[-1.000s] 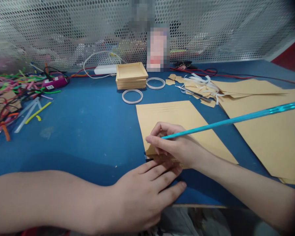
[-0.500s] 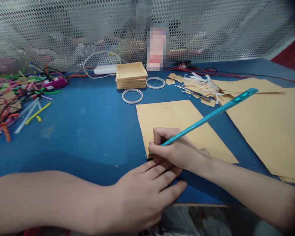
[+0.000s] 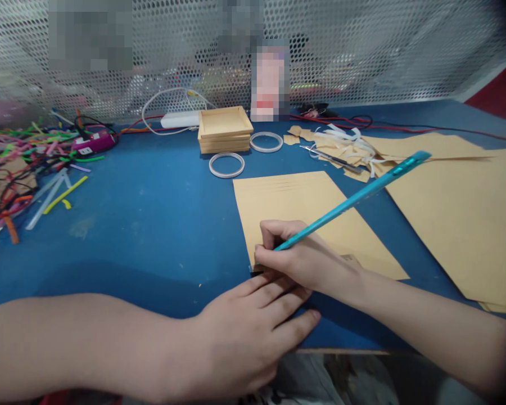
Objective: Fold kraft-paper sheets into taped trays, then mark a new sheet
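A tan paper sheet (image 3: 307, 197) lies on the blue table, with short dark lines near its far edge. My right hand (image 3: 293, 256) rests on its near part, fingers closed around a long turquoise pencil (image 3: 349, 202). The pencil slants up to the right; its tip is hidden by the fingers. Flat along the sheet's near edge, my left hand (image 3: 261, 320) has its fingers stretched out and slightly spread. What looks like a clear ruler (image 3: 351, 259) shows on the sheet beside my right wrist, mostly covered by the hands.
A stack of tan paper trays (image 3: 225, 143) stands at the back, near two tape rolls (image 3: 226, 165) (image 3: 266, 142). Paper scraps and a craft knife (image 3: 333, 158) lie right of them. Large tan sheets (image 3: 468, 219) cover the right side. Colourful strips (image 3: 29, 152) are heaped left.
The pencil's upper end has swung slightly to the left, and my right fingers have shifted a little left. My left hand and the sheet have stayed in place.
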A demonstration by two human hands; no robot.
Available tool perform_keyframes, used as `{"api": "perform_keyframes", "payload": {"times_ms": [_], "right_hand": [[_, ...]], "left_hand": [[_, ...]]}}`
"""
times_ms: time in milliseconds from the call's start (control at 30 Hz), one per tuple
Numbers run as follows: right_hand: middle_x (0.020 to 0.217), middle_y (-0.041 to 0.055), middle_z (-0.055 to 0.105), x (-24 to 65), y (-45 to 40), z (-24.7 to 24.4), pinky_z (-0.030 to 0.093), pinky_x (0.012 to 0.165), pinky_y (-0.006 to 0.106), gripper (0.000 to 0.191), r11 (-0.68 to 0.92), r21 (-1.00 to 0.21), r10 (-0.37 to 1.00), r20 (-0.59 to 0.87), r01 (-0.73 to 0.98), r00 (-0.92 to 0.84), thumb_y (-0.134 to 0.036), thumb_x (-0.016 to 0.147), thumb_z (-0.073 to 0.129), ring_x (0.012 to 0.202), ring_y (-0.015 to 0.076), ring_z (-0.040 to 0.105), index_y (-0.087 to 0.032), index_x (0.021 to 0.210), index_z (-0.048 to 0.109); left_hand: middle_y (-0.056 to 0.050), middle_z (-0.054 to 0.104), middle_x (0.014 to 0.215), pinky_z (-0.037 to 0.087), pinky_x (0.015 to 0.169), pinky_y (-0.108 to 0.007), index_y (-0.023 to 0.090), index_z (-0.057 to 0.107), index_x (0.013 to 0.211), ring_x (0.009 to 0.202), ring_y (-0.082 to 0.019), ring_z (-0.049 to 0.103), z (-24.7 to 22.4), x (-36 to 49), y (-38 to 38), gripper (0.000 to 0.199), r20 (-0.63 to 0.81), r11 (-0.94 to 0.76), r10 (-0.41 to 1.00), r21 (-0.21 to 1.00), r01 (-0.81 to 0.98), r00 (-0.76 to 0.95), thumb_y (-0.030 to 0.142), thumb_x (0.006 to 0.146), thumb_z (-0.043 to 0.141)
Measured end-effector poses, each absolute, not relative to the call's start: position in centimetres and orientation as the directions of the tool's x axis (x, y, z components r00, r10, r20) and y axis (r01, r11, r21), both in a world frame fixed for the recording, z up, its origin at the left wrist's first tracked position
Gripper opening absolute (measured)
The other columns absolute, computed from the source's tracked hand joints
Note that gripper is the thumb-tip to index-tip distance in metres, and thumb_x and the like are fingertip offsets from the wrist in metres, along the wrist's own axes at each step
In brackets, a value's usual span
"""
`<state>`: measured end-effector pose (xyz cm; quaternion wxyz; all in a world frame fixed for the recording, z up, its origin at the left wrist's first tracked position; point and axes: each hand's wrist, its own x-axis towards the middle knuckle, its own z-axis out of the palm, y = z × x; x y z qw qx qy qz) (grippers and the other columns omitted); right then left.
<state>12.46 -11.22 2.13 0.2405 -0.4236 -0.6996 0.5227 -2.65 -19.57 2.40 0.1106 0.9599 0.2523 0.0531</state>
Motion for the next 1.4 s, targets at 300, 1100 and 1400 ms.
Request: {"api": "perform_keyframes", "payload": {"times_ms": [300,1100,1400], "right_hand": [[0.05,-0.0087,0.045,12.37,-11.26,2.07,0.03,0.042,0.019,0.022,0.082,-0.934,0.849,-0.117,0.347,-0.515,-0.011,0.068,0.056,0.05,0.0075,0.042,-0.02,0.057,0.039],[0.047,-0.0085,0.036,12.57,-11.14,2.19,0.027,0.041,0.02,0.023,0.15,-0.905,0.881,-0.061,0.399,-0.47,-0.012,0.066,0.053,0.047,0.0077,0.035,-0.021,0.053,0.035],[0.049,-0.0076,0.035,12.54,-11.01,2.22,0.028,0.041,0.021,0.023,0.144,-0.899,0.875,-0.079,0.413,-0.478,-0.014,0.066,0.052,0.048,0.0086,0.035,-0.022,0.053,0.034]], "left_hand": [[-0.014,0.037,0.149,0.017,0.116,-0.038,0.011,0.037,0.14,0.14,-0.027,0.028,2.49,-2.62,-19.48,0.052,0.043,-0.844,0.498,0.25,0.474,0.866,0.028,0.092,0.049],[-0.015,0.032,0.152,0.014,0.118,-0.04,0.011,0.035,0.141,0.143,-0.027,0.022,2.54,-2.61,-19.49,0.055,0.021,-0.841,0.491,0.273,0.467,0.871,0.028,0.091,0.051],[-0.015,0.031,0.152,0.015,0.118,-0.04,0.01,0.036,0.141,0.143,-0.026,0.022,2.71,-2.67,-19.4,0.055,0.013,-0.839,0.489,0.282,0.466,0.872,0.027,0.091,0.05]]}}
